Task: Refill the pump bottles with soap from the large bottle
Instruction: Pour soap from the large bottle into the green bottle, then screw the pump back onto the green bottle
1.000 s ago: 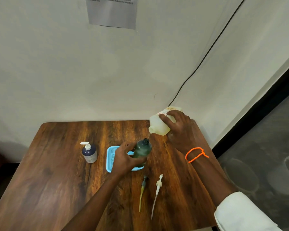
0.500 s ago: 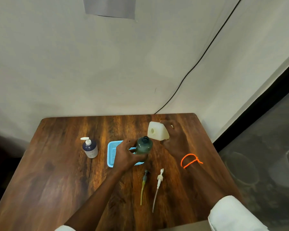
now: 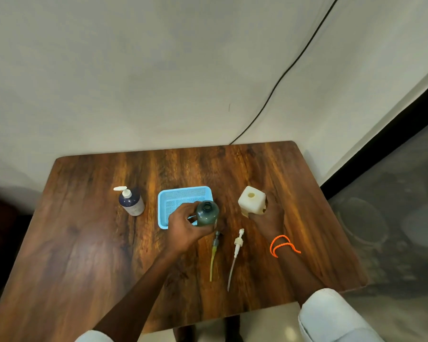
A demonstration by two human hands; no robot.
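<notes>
White large bottle [image 3: 252, 200] is back upright on the desk [image 3: 84, 243], mouth open and facing up; a second ago it was tipped over the green bottle [image 3: 207, 213] and pouring. Pour on this one looks finished or paused. Right hand [image 3: 269, 213] is wrapped around the large bottle's right side. Left hand [image 3: 187, 227] is curled round the green bottle, which has no pump and sits at the front right corner of the blue tray [image 3: 181, 193]; can't tell if it rests on the rim or the desk.

Likely next: refit a pump. Green-tube pump [image 3: 215, 253] lies just in front of the green bottle, white pump [image 3: 236, 255] just right of that, both flat, tubes pointing at the person.

Dark bottle [image 3: 131, 202] stands left of the tray, well apart, pump fitted. Two pumps are loose and only one open small bottle shows, so I can't say whether it got refilled.

Room: everything clusters mid-desk. Wide bare wood left of the dark bottle and in front. Right edge is closer to the large bottle than any other edge; wall sits behind the tray.
</notes>
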